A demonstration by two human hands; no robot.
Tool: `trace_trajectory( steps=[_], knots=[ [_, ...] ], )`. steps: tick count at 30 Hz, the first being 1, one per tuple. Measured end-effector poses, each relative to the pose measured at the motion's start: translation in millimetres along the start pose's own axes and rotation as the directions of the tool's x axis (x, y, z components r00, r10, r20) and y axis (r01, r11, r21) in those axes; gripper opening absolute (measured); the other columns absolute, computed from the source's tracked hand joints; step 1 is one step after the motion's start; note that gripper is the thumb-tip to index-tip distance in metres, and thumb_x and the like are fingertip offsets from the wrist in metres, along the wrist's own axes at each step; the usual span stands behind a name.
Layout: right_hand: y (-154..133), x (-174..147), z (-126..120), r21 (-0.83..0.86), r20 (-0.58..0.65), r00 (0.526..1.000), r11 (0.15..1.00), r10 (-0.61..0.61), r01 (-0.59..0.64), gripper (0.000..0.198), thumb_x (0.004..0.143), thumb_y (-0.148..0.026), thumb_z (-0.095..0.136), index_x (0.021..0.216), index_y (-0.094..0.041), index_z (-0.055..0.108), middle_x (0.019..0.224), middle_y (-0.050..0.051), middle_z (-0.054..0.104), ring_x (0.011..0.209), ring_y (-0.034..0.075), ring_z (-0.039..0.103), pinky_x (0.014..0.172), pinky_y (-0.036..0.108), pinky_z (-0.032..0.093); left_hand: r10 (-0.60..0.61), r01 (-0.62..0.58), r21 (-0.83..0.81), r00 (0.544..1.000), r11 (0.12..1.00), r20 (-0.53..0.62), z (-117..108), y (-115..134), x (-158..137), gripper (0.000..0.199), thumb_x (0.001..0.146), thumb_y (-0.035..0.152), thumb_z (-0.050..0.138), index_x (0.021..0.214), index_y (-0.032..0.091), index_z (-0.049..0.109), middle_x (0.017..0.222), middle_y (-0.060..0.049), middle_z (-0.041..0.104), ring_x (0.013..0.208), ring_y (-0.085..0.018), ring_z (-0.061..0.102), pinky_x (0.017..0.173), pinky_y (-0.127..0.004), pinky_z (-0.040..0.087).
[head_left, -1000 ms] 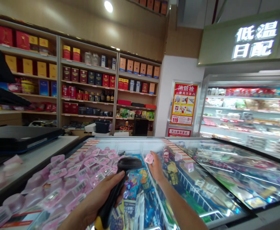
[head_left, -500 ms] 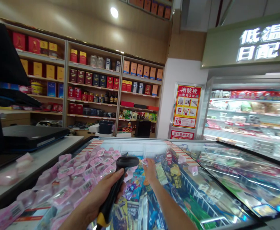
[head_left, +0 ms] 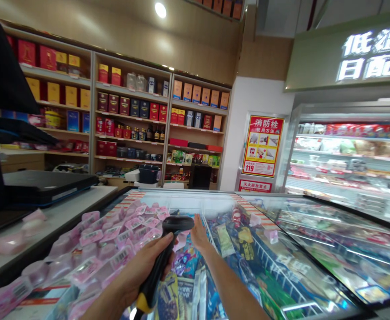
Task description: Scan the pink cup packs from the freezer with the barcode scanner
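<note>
The scanner [head_left: 157,270] is gripped by the left hand [head_left: 150,255], its fingers wrapped about the handle and the thumb laid along the top. The scanner is held tilted above the freezer [head_left: 185,204], its head turned toward the right hand [head_left: 199,233]. That hand is stretched out just beyond the head, by which its fingertips are partly hidden; whether anything is pinched there cannot be told.

Pink packs [head_left: 121,238], many with barcode labels, are heaped at the left of the freezer, and one is partly seen under the scanner's head. More are set on the table [head_left: 103,194] at far left. Bags [head_left: 185,262] are seen below both hands. Boxes are lined up on the shelves [head_left: 131,92] behind, and a red notice [head_left: 263,146] is mounted on the wall.
</note>
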State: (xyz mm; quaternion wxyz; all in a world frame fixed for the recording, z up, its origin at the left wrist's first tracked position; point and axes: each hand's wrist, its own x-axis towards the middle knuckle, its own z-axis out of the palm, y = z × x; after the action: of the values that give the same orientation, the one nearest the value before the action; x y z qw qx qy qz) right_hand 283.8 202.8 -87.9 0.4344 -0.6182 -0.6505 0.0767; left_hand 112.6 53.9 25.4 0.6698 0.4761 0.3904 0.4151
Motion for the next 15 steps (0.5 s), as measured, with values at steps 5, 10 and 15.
trace_trajectory(
  steps=[5, 10, 15],
  knots=[
    [34, 0, -41, -0.070, -0.095, 0.994, 0.995, 0.061, -0.068, 0.059, 0.081, -0.047, 0.023, 0.125, -0.009, 0.033, 0.132, 0.017, 0.028, 0.122, 0.026, 0.026, 0.096, 0.046, 0.024, -0.008, 0.008, 0.017, 0.999, 1.000, 0.033, 15, -4, 9, 0.033, 0.065, 0.049, 0.053, 0.063, 0.016, 0.049, 0.048, 0.004, 0.052, 0.037, -0.006, 0.043, 0.036, -0.016, 0.033],
    [83, 3, -96, -0.280, -0.221, 0.968, 0.944, 0.115, -0.176, 0.057, 0.081, -0.042, 0.025, 0.125, -0.007, 0.032, 0.132, 0.019, 0.028, 0.122, 0.027, 0.024, 0.095, 0.046, 0.023, -0.012, 0.007, 0.061, 0.996, 0.998, 0.084, 36, -7, 24, 0.037, 0.065, 0.052, 0.051, 0.060, 0.015, 0.051, 0.048, 0.002, 0.053, 0.037, -0.006, 0.044, 0.037, -0.017, 0.034],
    [116, 6, -142, -0.408, -0.322, 0.933, 0.866, 0.158, -0.288, 0.054, 0.078, -0.038, 0.033, 0.125, -0.010, 0.031, 0.132, 0.017, 0.028, 0.122, 0.028, 0.023, 0.094, 0.045, 0.024, -0.059, 0.046, 0.110, 0.991, 0.993, 0.116, 55, -9, 38, 0.040, 0.065, 0.053, 0.050, 0.055, 0.014, 0.051, 0.041, 0.003, 0.049, 0.034, -0.006, 0.042, 0.036, -0.017, 0.035]
  ],
)
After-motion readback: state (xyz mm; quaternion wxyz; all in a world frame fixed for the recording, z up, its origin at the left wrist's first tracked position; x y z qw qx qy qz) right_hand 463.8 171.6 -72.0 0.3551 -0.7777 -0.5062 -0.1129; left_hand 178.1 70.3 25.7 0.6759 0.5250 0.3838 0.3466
